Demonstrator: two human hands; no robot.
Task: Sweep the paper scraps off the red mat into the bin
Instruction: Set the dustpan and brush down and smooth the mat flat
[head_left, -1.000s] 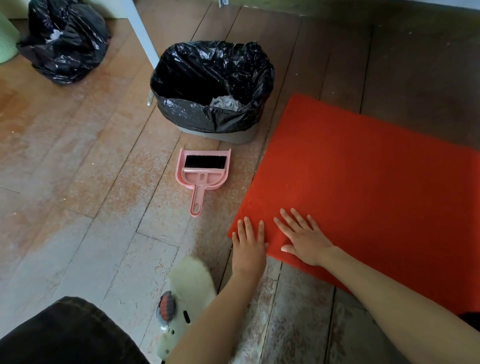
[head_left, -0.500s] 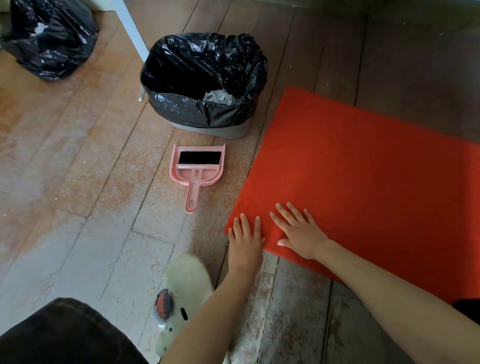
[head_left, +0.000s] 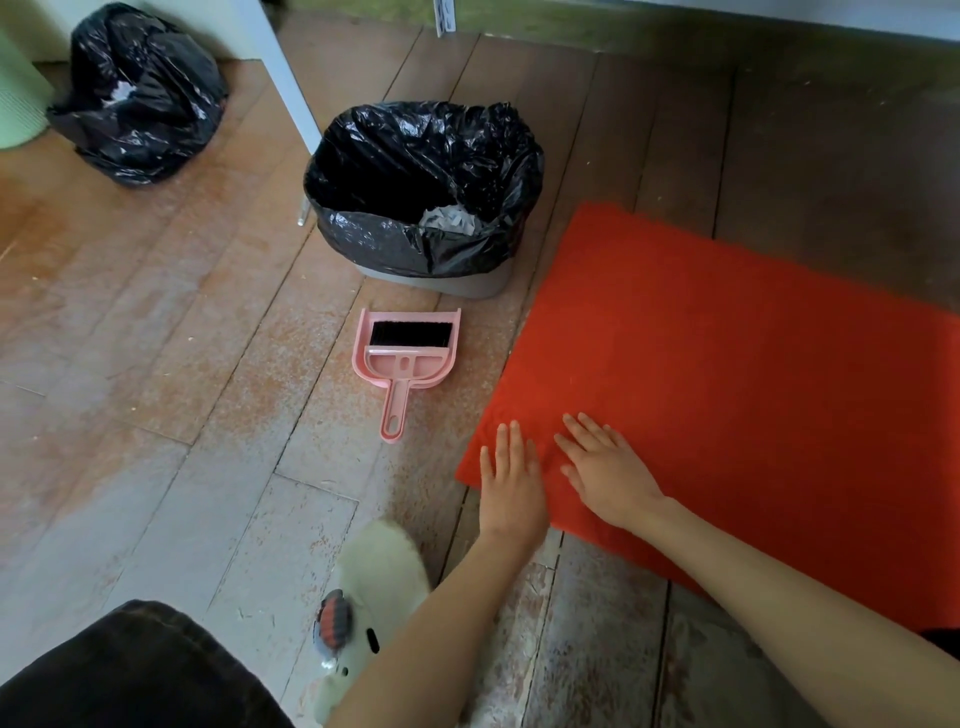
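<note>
The red mat (head_left: 727, 374) lies on the wooden floor at the right; I see no scraps on it. My left hand (head_left: 511, 486) and my right hand (head_left: 605, 470) both lie flat, fingers straight, on the mat's near left corner, side by side. The grey bin (head_left: 431, 283) with a black liner stands beyond the mat's left edge, and white paper scraps (head_left: 449, 218) show inside it. A pink dustpan (head_left: 408, 358) with a black-bristled brush clipped in it lies on the floor between the bin and my hands, handle toward me.
A tied black rubbish bag (head_left: 140, 93) sits at the far left beside a pale green container (head_left: 15, 98). A white furniture leg (head_left: 283, 67) stands behind the bin. My white fluffy slipper (head_left: 374, 597) and dark-trousered knee (head_left: 130, 670) are at the bottom.
Both hands stay flat on the mat's corner with little movement. The view has tilted up a little, so the bin and dustpan sit lower in frame.
</note>
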